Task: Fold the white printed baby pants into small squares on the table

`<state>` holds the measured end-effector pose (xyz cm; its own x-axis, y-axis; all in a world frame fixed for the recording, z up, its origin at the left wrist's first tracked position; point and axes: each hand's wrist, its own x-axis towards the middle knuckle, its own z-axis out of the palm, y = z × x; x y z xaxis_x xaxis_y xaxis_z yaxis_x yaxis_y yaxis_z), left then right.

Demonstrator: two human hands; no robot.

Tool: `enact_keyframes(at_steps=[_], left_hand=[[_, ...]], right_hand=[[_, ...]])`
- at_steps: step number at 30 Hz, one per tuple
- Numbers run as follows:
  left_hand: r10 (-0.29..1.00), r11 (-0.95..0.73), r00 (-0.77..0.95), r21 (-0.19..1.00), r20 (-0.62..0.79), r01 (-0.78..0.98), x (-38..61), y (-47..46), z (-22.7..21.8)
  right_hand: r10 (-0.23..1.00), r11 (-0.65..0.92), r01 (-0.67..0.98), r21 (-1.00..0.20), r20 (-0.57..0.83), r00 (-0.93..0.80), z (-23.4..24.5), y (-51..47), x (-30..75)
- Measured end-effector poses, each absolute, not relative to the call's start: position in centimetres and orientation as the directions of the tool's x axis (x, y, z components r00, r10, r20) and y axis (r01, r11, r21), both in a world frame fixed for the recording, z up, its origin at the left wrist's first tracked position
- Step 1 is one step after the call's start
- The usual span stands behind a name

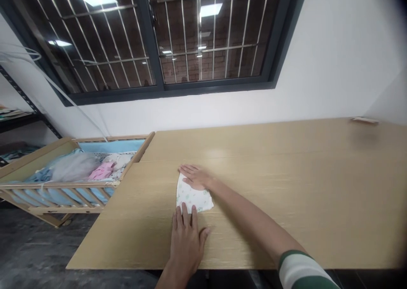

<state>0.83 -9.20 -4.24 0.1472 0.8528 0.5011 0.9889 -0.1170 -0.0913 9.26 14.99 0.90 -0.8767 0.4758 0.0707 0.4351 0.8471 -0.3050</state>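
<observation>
A small white cloth (193, 197) with a pale green print lies flat on the wooden table (270, 204). My right hand (196, 177) rests on its far edge, palm down with the fingers stretched to the left. At the near edge of the cloth, my left hand (187, 236) lies with its fingers spread and the fingertips touching the fabric. Neither hand is gripping anything. Part of the cloth's far end is hidden under my right hand.
Left of the table stands a wooden crib (79, 189) with blue lining, a pink cloth (102, 170) and other bedding inside. A barred window (165, 89) is set in the white wall behind. A small flat object (365, 120) sits at the table's far right corner.
</observation>
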Motion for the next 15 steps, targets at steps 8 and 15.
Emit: enact_keyframes(at_steps=[8, 15], left_hand=[[0.894, -0.086, 0.110, -0.074, 0.435, 0.994, 1.0, -9.0, -3.4], [0.908, -0.176, 0.200, -0.098, 0.367, 0.979, -1.2, -8.2, -2.6]], right_hand=[[0.616, 0.782, 0.578, -0.235, 0.149, -0.773, 0.1, 17.9, 9.3], [0.626, 0.775, 0.578, -0.257, 0.445, -0.640, 1.6, 13.2, 11.8]])
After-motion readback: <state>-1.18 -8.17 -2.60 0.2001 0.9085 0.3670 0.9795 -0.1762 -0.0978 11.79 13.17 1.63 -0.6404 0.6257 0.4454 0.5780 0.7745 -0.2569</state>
